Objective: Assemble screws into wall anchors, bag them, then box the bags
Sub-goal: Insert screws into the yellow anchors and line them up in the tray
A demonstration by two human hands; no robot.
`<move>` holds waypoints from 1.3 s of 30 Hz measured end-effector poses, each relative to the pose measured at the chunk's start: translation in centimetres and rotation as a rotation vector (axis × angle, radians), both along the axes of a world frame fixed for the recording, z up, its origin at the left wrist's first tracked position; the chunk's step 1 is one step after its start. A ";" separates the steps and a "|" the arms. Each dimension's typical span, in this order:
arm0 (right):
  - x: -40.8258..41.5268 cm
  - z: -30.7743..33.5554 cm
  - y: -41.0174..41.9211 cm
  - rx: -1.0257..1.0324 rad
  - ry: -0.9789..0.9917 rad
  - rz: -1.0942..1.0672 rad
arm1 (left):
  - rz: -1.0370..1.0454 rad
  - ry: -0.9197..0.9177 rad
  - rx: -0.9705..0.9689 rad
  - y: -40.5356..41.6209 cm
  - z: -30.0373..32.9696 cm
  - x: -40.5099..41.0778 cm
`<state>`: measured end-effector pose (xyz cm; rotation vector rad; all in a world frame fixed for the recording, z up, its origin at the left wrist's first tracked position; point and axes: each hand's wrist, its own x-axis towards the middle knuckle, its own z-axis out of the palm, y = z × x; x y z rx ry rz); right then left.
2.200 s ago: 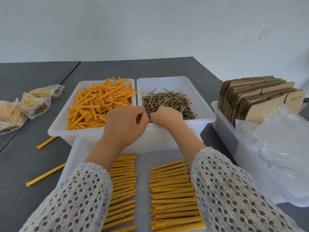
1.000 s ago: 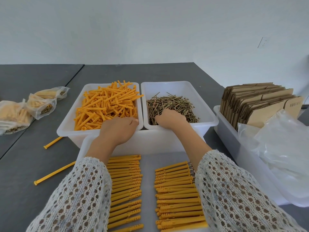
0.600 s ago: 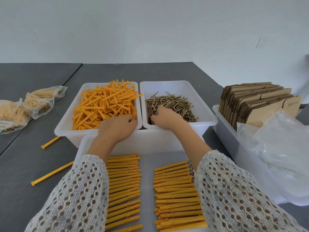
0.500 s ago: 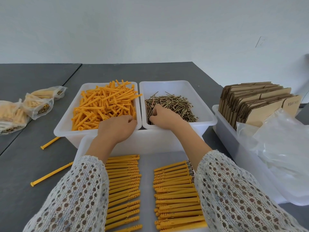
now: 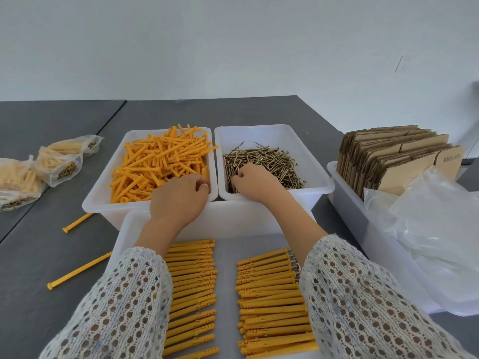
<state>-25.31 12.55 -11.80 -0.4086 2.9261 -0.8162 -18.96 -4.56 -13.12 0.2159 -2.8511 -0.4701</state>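
Head view looks down on two hands reaching into two white tubs side by side on the grey counter [image 5: 64, 255]. On the left, the left hand [image 5: 178, 200] lies curled over the near right corner of the anchor tub [image 5: 103, 193], knuckles up; whether its grip holds one of the loose orange anchors [image 5: 160, 164] cannot be told, since the fingertips are hidden under the hand. On the right, the right hand [image 5: 255, 183] has its fingers bent down into the near left edge of the heap of screws [image 5: 264, 161] in the screw tub [image 5: 318, 182]; it seems to be pinching at them, but what it has, if anything, is covered.

Risks, as I judge them: the screws lie tangled, so a pinch may lift several at once and shed spares over the tub rim or into the near tray [image 5: 121, 244], among the two neat rows of assembled anchors [image 5: 269, 294]. Sharp points could prick the fingers. Both forearms cross over those rows, and a loose lace sleeve [image 5: 363, 301] dragging back could knock them out of line. Two stray anchors [image 5: 77, 270] already lie on the counter at the left, so rolling off is a real hazard. Filled bags [image 5: 59, 164] wait far left; flat cartons [image 5: 388, 156] and empty bags [image 5: 440, 229] stand at the right.
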 end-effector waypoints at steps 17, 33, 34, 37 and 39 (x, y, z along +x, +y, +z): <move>-0.1 -0.3 0.1 -0.083 0.060 -0.079 | 0.009 0.156 0.113 0.7 0.2 0.5; -0.5 -0.3 0.1 -0.066 0.012 -0.063 | 0.007 0.082 0.044 0.5 0.1 0.2; -0.6 -0.3 0.1 -0.066 0.012 -0.061 | 0.004 0.079 0.042 0.5 0.1 0.2; -0.6 -0.3 0.1 -0.057 0.009 -0.057 | -0.004 0.071 0.039 0.5 0.2 0.3; -0.7 -0.3 0.1 -0.030 -0.004 -0.065 | -0.006 0.064 0.032 0.6 0.3 0.3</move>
